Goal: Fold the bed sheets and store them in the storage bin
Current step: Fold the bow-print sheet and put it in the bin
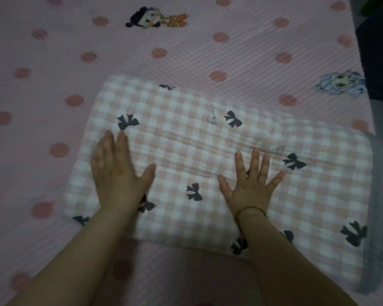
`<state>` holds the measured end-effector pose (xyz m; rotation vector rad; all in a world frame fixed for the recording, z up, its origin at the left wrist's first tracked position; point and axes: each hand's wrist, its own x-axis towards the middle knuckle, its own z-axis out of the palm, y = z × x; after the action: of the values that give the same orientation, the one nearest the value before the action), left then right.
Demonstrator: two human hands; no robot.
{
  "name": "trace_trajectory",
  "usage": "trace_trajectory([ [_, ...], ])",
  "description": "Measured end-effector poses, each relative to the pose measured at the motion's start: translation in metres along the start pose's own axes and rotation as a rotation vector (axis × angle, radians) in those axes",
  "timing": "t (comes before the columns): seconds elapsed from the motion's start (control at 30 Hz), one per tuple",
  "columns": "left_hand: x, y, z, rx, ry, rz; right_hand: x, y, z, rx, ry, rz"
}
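Observation:
A folded bed sheet (186,138), pink-and-white checked with black bows, lies as a thick rectangle on the bed. My left hand (117,171) rests flat on its left part, fingers together and slightly blurred. My right hand (250,184) presses flat on its middle with fingers spread wide; a thin bracelet circles that wrist. Neither hand grips the cloth. No storage bin is in view.
The bed is covered by a pink spread (186,47) with red dots and cartoon figures. A grey fabric edge (378,217) runs along the sheet's right side. Dark objects (380,40) stand past the bed's right edge.

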<state>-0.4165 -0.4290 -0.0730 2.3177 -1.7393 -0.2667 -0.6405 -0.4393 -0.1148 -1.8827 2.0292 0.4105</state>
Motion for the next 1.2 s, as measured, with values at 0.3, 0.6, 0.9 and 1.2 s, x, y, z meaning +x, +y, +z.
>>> trace_trajectory([
  [0.3,0.003,-0.067,-0.041,-0.705,-0.404,-0.746,-0.004,-0.002,-0.006,-0.016,-0.003,0.002],
  [0.6,-0.036,-0.084,-0.053,-0.917,-0.594,-0.773,-0.043,0.000,-0.030,-0.091,-0.090,-0.031],
  [0.9,-0.182,-0.099,-0.088,-1.075,-0.588,-0.844,-0.149,-0.023,-0.021,-0.002,-0.235,-0.125],
  [1.2,-0.204,-0.149,-0.111,-1.188,-0.690,-0.846,-0.192,-0.056,-0.010,-0.106,-0.199,-0.191],
])
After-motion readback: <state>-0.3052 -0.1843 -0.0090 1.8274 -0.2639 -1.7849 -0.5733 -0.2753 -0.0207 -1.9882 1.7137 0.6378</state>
